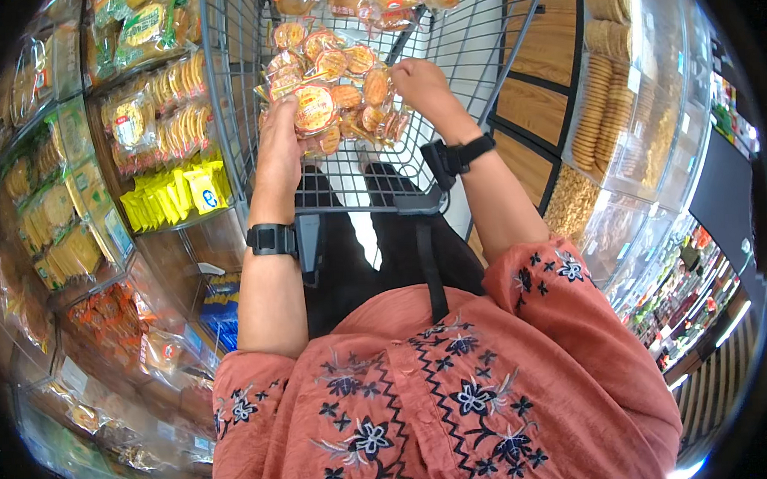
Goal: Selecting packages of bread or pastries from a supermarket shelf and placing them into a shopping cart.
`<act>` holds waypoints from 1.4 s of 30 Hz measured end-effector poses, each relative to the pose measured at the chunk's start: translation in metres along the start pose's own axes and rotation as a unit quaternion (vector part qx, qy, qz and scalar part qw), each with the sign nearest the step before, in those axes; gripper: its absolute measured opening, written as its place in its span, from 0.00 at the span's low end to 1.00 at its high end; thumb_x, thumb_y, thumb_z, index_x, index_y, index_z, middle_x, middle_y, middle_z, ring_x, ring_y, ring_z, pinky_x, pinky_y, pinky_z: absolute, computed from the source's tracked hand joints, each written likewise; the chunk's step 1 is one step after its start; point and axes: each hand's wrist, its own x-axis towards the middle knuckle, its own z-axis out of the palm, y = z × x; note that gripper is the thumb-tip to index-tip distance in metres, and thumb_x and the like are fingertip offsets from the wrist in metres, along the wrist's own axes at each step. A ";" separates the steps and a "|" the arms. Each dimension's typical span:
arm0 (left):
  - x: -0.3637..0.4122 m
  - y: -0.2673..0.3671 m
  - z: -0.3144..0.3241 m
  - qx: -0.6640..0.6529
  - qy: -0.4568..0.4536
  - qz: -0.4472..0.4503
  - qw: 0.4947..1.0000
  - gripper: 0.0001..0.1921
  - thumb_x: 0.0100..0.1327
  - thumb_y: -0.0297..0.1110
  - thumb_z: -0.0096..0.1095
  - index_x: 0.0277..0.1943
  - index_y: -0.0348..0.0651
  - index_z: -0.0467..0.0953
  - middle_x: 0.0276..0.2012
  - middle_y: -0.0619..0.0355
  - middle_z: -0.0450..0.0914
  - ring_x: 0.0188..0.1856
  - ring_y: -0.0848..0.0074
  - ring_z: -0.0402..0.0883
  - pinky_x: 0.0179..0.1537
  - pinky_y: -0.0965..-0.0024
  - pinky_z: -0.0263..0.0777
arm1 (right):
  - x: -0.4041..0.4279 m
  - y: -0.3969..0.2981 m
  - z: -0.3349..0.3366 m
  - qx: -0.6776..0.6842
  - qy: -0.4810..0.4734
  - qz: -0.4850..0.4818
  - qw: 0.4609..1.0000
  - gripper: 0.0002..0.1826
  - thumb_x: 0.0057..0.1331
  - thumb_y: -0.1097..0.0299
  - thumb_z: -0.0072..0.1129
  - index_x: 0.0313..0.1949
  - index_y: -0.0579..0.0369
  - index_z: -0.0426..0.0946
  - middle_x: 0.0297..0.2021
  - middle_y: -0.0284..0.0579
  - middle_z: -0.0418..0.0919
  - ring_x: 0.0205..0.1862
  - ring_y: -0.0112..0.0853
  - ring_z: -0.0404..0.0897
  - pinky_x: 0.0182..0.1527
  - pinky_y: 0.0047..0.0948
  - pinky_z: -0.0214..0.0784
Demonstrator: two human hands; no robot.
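Note:
My left hand has its thumb over a clear plastic packet with a round printed label and grips it at its left side. Around that packet is a spread of small clear-wrapped baked snacks, over the near end of the wire shopping cart. My right hand is curled at the right edge of these snacks. Its fingertips are partly hidden, so I cannot tell whether they pinch the wrapping. Farther forward in the cart lie larger bagged breads.
Left of the cart are shelves with bagged round biscuits, yellow packets and green-printed bags. On the right stand wooden cabinet panels and clear bins with stacked biscuits. Black straps circle both my wrists.

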 end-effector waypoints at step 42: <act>-0.019 0.000 -0.012 0.078 -0.048 -0.042 0.995 0.25 0.66 0.43 0.60 0.61 0.42 0.66 0.51 0.56 0.78 0.49 0.73 0.81 0.44 0.68 0.78 | 0.032 0.005 -0.001 0.030 0.059 0.020 0.998 0.17 0.60 0.60 0.51 0.43 0.54 0.81 0.39 0.55 0.83 0.46 0.46 0.81 0.48 0.39 0.73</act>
